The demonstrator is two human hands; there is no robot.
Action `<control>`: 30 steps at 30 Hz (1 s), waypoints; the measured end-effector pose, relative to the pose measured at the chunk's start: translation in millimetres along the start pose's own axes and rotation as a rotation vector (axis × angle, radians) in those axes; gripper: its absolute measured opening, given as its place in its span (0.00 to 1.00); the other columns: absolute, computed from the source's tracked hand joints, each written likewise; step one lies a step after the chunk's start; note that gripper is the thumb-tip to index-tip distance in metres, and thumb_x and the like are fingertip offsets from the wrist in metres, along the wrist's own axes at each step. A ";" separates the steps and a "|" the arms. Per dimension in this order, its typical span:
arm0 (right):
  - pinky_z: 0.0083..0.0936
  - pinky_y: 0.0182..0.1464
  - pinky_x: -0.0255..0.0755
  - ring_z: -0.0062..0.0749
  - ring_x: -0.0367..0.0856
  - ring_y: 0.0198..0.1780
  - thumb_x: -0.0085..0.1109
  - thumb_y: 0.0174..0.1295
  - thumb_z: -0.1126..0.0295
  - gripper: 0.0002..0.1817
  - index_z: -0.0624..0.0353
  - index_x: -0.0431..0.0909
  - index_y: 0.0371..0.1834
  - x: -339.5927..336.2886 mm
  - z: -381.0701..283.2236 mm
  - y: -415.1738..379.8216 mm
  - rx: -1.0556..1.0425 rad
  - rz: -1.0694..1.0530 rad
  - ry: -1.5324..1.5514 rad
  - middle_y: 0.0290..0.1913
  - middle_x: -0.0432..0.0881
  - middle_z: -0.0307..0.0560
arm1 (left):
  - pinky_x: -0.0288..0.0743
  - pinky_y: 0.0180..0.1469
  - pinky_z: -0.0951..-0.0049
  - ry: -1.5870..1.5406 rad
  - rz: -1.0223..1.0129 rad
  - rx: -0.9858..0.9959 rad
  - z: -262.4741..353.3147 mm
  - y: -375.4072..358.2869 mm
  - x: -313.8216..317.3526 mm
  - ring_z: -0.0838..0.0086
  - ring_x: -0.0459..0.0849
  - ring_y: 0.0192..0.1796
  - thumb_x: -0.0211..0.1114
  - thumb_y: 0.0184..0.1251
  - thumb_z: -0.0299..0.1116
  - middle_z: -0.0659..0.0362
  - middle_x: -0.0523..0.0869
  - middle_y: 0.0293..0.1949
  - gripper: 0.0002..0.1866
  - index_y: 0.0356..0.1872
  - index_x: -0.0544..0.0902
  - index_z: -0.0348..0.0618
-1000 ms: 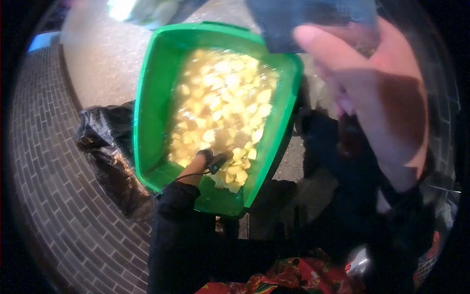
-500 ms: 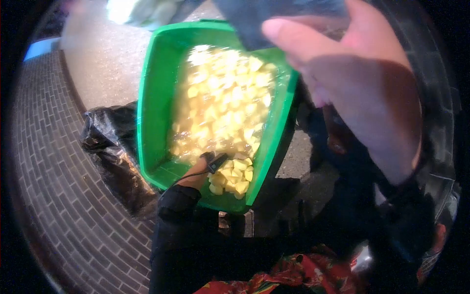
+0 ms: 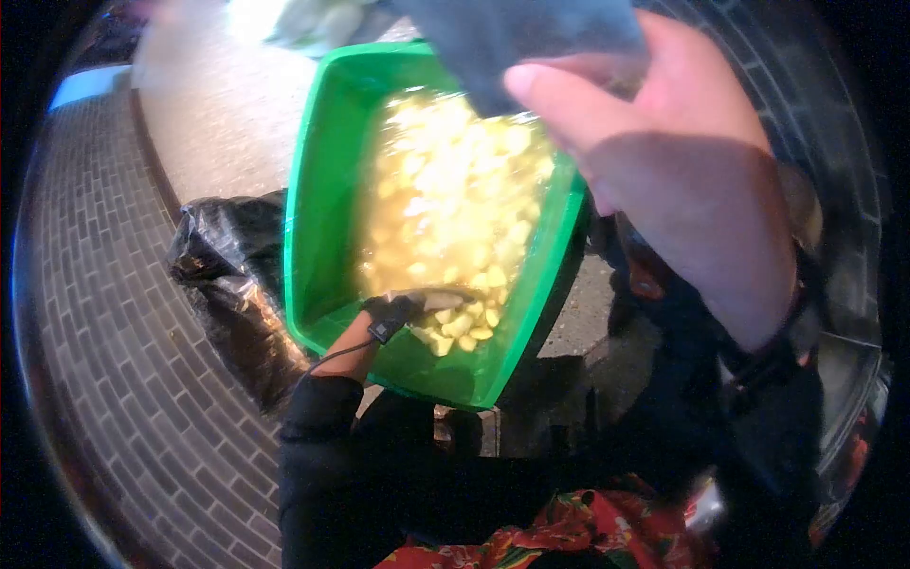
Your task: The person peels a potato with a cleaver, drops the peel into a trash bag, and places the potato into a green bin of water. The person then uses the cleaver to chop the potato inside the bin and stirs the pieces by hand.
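Left hand in green plastic tub, stirring yellow chunks, grip unclear. Right hand pinches dark flat sheet. Next: steady tub.

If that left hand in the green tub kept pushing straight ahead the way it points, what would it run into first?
Most likely the heap of pale yellow cut chunks filling the green plastic tub. The left hand already sits at the heap's near edge, pointing into it, though depth is hard to judge here.

Black plastic bag at 9 o'clock on brick paving; red patterned cloth at 6 o'clock; pale speckled ground at 11 o'clock.
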State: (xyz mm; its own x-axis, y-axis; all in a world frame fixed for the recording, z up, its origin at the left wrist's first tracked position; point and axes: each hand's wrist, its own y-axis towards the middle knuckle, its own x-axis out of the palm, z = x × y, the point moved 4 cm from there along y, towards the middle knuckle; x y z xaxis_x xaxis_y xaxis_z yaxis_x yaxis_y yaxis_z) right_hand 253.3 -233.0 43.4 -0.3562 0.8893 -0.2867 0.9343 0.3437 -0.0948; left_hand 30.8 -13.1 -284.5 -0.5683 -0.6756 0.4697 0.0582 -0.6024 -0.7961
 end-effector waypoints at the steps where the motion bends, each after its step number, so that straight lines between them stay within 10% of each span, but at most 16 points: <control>1: 0.15 0.15 0.60 0.15 0.66 0.14 0.62 0.62 0.63 0.13 0.63 0.76 0.37 3.3 -1.3 0.7 -0.003 -0.002 0.003 0.19 0.71 0.34 | 0.71 0.61 0.58 -0.021 0.018 0.031 3.5 -3.8 -3.0 0.67 0.76 0.64 0.56 0.69 0.47 0.55 0.78 0.62 0.28 0.68 0.71 0.51; 5: 0.15 0.15 0.60 0.15 0.66 0.14 0.62 0.62 0.64 0.13 0.64 0.76 0.37 7.6 -3.5 0.4 0.037 0.012 0.032 0.19 0.71 0.34 | 0.65 0.65 0.64 -0.004 0.153 0.256 60.7 -55.8 -3.1 0.71 0.71 0.65 0.60 0.68 0.47 0.57 0.76 0.61 0.30 0.70 0.68 0.53; 6: 0.15 0.15 0.60 0.15 0.66 0.14 0.62 0.62 0.64 0.12 0.64 0.76 0.37 7.1 -3.4 -0.6 0.051 0.016 0.038 0.19 0.71 0.34 | 0.48 0.76 0.60 0.005 0.225 0.229 92.7 -74.9 13.0 0.60 0.59 0.74 0.62 0.66 0.43 0.54 0.68 0.70 0.28 0.67 0.72 0.52; 10: 0.15 0.15 0.60 0.15 0.66 0.14 0.62 0.63 0.65 0.12 0.64 0.76 0.38 9.5 -5.7 -8.4 0.113 0.037 0.076 0.19 0.71 0.34 | 0.55 0.71 0.64 0.373 0.300 0.504 140.1 -104.8 16.3 0.62 0.63 0.72 0.65 0.64 0.35 0.49 0.69 0.68 0.17 0.53 0.81 0.45; 30: 0.14 0.16 0.58 0.14 0.67 0.16 0.62 0.63 0.69 0.12 0.65 0.77 0.44 39.3 -5.9 -11.4 -0.067 0.014 0.076 0.21 0.74 0.35 | 0.60 0.70 0.61 0.662 0.515 1.031 231.7 -234.2 84.3 0.59 0.71 0.66 0.66 0.62 0.34 0.50 0.76 0.61 0.22 0.57 0.77 0.39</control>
State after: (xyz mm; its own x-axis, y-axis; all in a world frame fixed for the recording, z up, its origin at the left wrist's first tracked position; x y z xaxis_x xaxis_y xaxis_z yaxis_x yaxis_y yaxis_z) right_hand 228.5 -200.2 38.9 -0.3456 0.9137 -0.2140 0.9370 0.3483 -0.0261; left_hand 159.4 -27.5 29.9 -0.5667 -0.7661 -0.3033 0.8102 -0.5850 -0.0363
